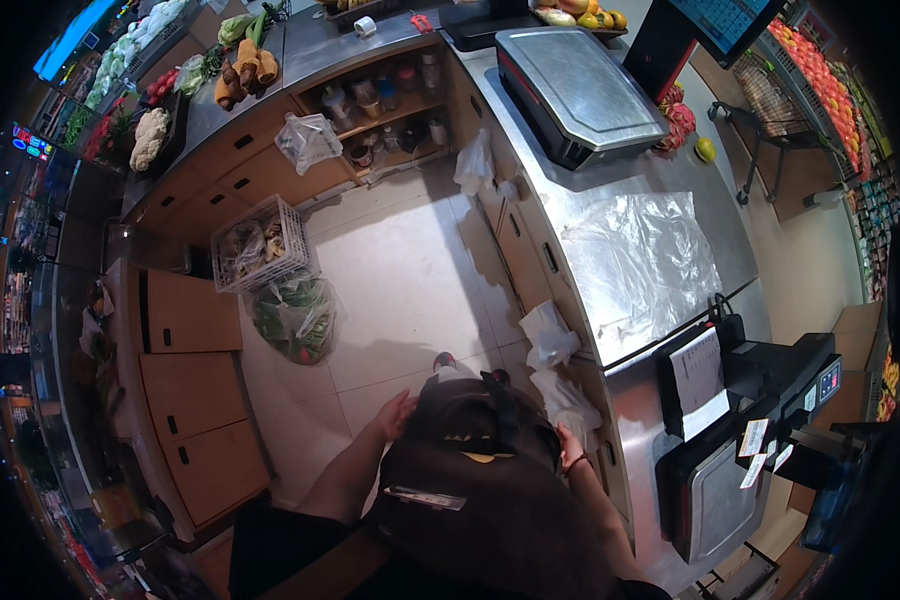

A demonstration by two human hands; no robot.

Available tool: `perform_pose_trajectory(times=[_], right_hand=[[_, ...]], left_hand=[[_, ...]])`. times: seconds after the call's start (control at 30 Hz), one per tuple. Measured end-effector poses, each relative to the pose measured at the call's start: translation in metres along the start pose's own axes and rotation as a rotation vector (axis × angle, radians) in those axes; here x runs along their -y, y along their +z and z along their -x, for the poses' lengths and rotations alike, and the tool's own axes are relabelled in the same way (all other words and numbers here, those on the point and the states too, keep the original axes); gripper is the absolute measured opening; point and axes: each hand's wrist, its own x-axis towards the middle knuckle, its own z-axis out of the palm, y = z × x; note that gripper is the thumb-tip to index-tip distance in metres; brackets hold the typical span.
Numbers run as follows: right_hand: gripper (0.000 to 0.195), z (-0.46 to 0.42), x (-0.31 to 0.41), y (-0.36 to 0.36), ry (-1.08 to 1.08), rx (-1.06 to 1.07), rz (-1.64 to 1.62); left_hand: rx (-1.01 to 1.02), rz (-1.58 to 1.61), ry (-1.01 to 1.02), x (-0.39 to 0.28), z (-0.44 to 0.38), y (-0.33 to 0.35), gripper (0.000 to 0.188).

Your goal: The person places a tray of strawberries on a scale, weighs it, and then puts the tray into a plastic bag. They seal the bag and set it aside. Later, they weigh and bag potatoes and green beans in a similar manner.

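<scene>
My left hand (pixel 399 414) hangs beside the dark apron (pixel 487 480) I wear, its fingers loosely spread and nothing visible in them. At the apron's other side is my right hand (pixel 570 448), with a thin band at the wrist. Its fingers are partly hidden, so I cannot tell whether it pinches the apron's edge. Close to that hand, white plastic bags (pixel 566 397) hang along the counter's cabinet front. A steel counter (pixel 607 420) runs to my right, bearing a flattened clear plastic bag (pixel 637 262).
A weighing scale (pixel 581 86) and a label-printing scale (pixel 727 487) stand on the right counter. On the tiled floor (pixel 390 277) are a white crate (pixel 262 244) and a bag of green vegetables (pixel 296 315). Wooden cabinets (pixel 195 420) line the left; an open shelf (pixel 382 112) holds cups ahead.
</scene>
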Motion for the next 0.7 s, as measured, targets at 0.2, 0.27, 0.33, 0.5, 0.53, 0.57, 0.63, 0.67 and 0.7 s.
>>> perform_pose_trajectory(times=[0.2, 0.27, 0.33, 0.5, 0.53, 0.57, 0.63, 0.67, 0.7], right_hand=[[0.033, 0.015, -0.009, 0.036, -0.015, -0.163, -0.155], [0.031, 0.006, -0.011, 0.016, -0.035, -0.070, -0.079], [0.029, 0.001, -0.014, 0.000, -0.064, -0.032, -0.063], [0.024, -0.023, -0.030, -0.056, -0.307, -0.382, -0.024], [0.025, -0.027, -0.027, -0.053, -0.259, -0.415, 0.319], [0.027, -0.028, -0.026, -0.051, -0.208, -0.445, 0.662], [0.032, -0.014, -0.027, -0.041, -0.080, -0.493, 1.350], [0.035, -0.002, -0.029, -0.036, -0.004, -0.510, 1.691], [0.038, 0.016, -0.032, -0.030, 0.090, -0.518, 2.033]], left_hand=[[-0.057, 0.038, 0.045, 0.012, 0.002, -0.015, 0.038], [-0.177, -0.001, 0.095, 0.019, -0.005, -0.019, 0.036], [-0.158, -0.010, 0.176, 0.021, -0.008, -0.030, 0.034], [-0.612, -0.213, 0.432, 0.031, -0.027, -0.035, 0.030], [-0.700, -0.401, 0.488, 0.029, -0.021, -0.028, 0.030], [-0.787, -0.589, 0.543, 0.026, -0.015, -0.023, 0.029], [-0.768, -1.478, 0.487, 0.020, 0.002, -0.024, 0.028], [-0.716, -1.922, 0.426, 0.016, 0.008, -0.026, 0.028], [-0.576, -2.169, 0.319, 0.015, 0.011, -0.027, 0.030]])
